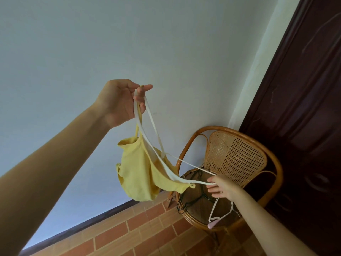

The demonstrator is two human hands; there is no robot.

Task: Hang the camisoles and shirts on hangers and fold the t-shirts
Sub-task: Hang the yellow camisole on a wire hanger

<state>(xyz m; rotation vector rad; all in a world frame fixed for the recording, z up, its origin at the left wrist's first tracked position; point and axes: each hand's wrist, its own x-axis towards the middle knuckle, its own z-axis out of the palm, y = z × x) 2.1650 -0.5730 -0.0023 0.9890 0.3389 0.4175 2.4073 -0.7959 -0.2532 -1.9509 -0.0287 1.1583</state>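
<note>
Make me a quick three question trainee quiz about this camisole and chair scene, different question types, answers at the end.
1. True or false: the left hand holds the yellow camisole up by its white straps.
2. What lies on the seat of the rattan chair? A) folded t-shirts B) hangers C) a basket
3. Fill in: the right hand touches a strap with ____ fingers.

Key: 1 true; 2 B; 3 straight

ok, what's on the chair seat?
On the chair seat: a bunch of dark wire hangers and a white hanger nearer the front. The right hand and yellow camisole cover part of the seat.
</note>
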